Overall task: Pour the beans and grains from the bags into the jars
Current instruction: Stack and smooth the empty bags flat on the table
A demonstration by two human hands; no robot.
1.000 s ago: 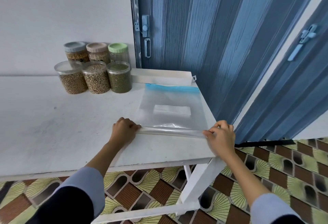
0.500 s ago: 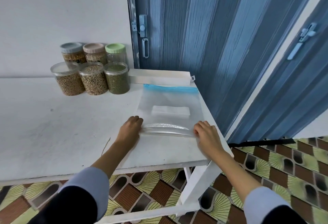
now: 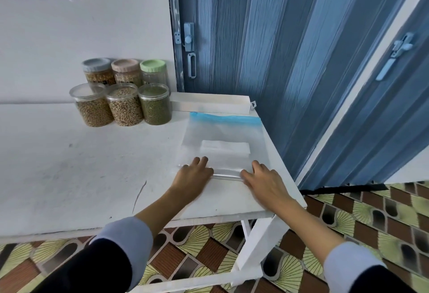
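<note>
White tabletop beside blue folding doors.
Left hand and right hand, fingers flat, press the rolled edge of an empty zip bag.

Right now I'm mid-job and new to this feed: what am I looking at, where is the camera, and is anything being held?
There is no machine here: these are a person's two bare hands. The single camera sits on the person's head and looks forward and down. The left hand and right hand lie with fingers straight on a rolled near edge of an empty clear zip bag with a blue strip, pressing it flat on the white table; neither grips it. At the back stand six jars of beans and grains, three in front and three behind, beside a long white box. Blue folding doors stand behind.
</note>
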